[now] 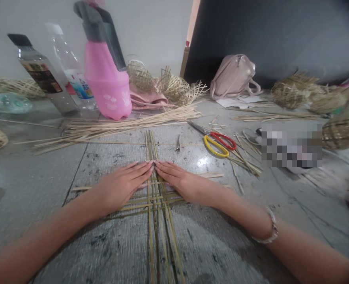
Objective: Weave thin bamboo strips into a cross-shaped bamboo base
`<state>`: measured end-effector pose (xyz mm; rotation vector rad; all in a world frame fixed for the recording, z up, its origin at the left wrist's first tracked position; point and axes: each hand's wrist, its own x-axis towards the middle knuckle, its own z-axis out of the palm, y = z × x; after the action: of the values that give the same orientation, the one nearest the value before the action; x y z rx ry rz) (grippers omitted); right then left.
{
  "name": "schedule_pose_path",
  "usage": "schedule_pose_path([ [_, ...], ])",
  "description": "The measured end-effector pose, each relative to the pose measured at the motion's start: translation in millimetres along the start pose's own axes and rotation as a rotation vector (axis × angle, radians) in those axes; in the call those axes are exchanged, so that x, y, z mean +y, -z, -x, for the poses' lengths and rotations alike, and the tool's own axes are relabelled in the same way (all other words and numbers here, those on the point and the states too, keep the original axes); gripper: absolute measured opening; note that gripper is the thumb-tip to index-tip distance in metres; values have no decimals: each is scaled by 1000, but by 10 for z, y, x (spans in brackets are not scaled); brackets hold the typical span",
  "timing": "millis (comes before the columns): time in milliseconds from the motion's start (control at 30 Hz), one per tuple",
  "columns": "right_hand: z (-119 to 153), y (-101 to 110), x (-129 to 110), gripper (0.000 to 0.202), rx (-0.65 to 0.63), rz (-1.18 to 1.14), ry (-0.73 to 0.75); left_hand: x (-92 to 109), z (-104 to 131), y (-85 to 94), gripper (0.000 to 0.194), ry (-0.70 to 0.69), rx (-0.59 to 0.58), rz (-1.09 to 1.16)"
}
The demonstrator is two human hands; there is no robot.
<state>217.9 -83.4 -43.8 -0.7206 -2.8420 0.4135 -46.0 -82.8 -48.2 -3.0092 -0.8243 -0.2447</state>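
Several thin bamboo strips point(157, 211) cross over and under each other on the grey floor, some lengthwise, some crosswise, forming a loose weave. My left hand point(126, 182) lies flat over the left part of the crosswise strips, fingers stretched toward the middle. From the other side my right hand point(180, 179) rests the same way, a bracelet point(272, 227) on its wrist. The fingertips of both hands meet above the lengthwise strips and partly cover the crossing. Neither hand is wrapped round anything. Beyond the fingers, the far ends of the lengthwise strips show.
Scissors point(217, 142) with red and yellow handles lie right of the weave. A bundle of bamboo strips point(127, 125) spreads behind it. Further back stand a pink spray bottle point(107, 81), a dark-capped bottle point(45, 75), a bag point(233, 77) and woven pieces point(294, 90).
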Motion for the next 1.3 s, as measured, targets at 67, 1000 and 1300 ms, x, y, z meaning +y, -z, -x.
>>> schedule_pose_path([
  [67, 1, -10, 2, 51, -5, 0, -1, -5, -5, -1, 48, -7, 9, -5],
  [1000, -6, 14, 18, 51, -7, 7, 22, 13, -16, 12, 46, 28, -18, 32],
  [1300, 9, -17, 30, 56, 20, -28, 14, 21, -21, 21, 46, 35, -25, 25],
])
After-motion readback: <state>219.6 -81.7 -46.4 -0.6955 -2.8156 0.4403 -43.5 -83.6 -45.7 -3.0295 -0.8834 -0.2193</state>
